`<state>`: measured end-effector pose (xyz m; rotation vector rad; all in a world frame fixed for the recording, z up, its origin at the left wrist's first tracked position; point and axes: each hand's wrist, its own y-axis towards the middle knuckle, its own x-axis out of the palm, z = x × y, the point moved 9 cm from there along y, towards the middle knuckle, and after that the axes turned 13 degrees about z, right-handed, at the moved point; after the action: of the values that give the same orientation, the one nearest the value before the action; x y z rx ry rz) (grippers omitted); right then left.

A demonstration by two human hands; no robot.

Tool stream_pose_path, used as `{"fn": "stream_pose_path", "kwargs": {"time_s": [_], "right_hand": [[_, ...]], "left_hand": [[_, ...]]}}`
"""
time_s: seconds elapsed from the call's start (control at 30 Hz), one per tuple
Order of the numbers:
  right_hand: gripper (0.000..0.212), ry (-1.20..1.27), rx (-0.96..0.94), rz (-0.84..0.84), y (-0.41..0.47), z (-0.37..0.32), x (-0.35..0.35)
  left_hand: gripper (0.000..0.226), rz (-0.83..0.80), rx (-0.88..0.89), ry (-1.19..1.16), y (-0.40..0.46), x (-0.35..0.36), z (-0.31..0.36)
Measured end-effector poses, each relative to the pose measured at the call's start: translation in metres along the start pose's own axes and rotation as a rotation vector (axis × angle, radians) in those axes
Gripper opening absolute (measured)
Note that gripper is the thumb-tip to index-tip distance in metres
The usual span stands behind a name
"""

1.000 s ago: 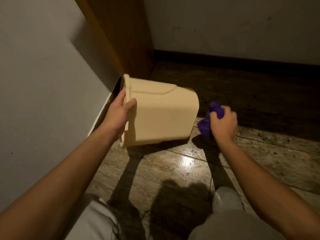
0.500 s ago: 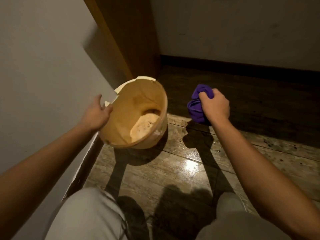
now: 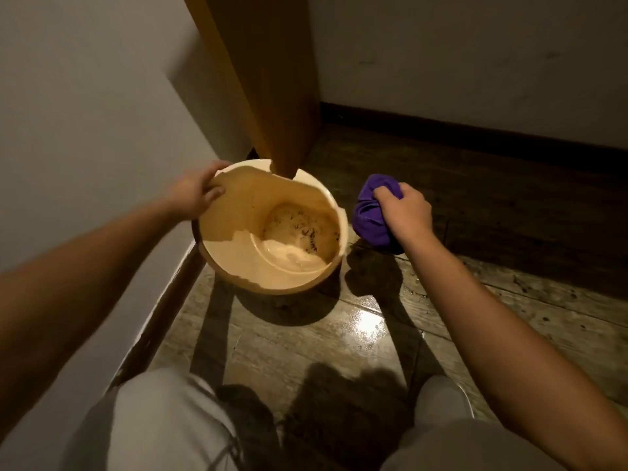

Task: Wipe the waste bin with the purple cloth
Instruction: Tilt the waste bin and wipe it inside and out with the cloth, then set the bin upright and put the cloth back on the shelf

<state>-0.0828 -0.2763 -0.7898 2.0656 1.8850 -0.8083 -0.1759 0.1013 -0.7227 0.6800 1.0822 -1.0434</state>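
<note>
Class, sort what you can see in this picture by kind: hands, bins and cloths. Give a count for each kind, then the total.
Hands: 2, the left hand on the bin rim, the right hand gripping the cloth
Bins: 1, the beige waste bin
Cloths: 1, the purple cloth
Total: 4

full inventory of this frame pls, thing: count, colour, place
waste bin: 1, cream-tan, on the floor by the left wall, mouth facing the camera, dark specks on its bottom
purple cloth: 1, purple, bunched, just right of the bin
wooden post: 1, orange-brown, rising behind the bin
floor: 1, brown planks, glossy patch at centre
walls: 2, pale, left and back, dark skirting
left hand: 1, gripping the bin's far-left rim
right hand: 1, closed on the cloth
legs: 2, light trousers, bottom edge
</note>
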Motion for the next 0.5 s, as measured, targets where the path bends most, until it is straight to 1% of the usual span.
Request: {"fn": "stream_pose_path", "kwargs": {"time_s": [0.1,0.2,0.27,0.33,0.43,0.5], "right_hand": [[0.029,-0.021,-0.009,-0.027,-0.009,0.003,0.000],[0.030,-0.033,-0.010,-0.058,-0.014,0.008,0.003],[0.027,-0.028,-0.002,-0.048,-0.013,0.010,0.002],[0.025,-0.006,0.010,-0.043,-0.014,0.011,0.001],[0.022,0.041,0.032,-0.083,-0.017,0.010,0.000],[0.021,0.107,0.044,-0.100,-0.016,-0.002,-0.010]], "left_hand": [[0.054,-0.086,0.004,0.079,0.035,0.005,0.013],[0.068,-0.098,-0.021,0.121,0.052,0.017,0.022],[0.074,-0.072,-0.006,0.168,0.055,0.026,0.025],[0.074,-0.045,-0.006,0.164,0.054,0.033,0.026],[0.078,-0.039,0.039,0.201,0.049,0.031,0.032],[0.076,0.052,0.106,0.231,0.046,0.008,0.048]]}}
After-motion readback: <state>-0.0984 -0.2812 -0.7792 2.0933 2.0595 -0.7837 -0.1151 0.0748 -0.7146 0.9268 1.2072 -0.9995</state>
